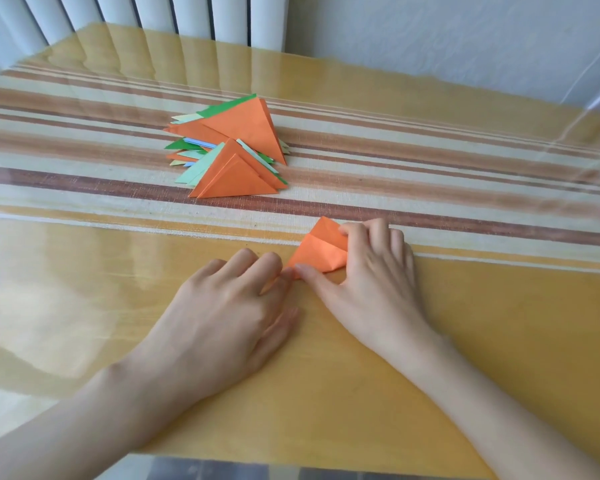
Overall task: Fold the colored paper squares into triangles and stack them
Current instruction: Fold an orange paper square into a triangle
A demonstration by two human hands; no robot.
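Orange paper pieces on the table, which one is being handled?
The small orange piece between the left hand and right hand; the other orange triangles lie untouched in the pile farther back.

striped tablecloth [430,161], white radiator [153,19], pale wall [465,36]

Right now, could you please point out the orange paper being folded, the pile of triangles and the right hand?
orange paper [321,251], head view, its creased middle.
pile of triangles [246,131], head view, the large orange top triangle.
right hand [381,271], head view, its back.

No text, label, brand, number or sign can be read on anything here.
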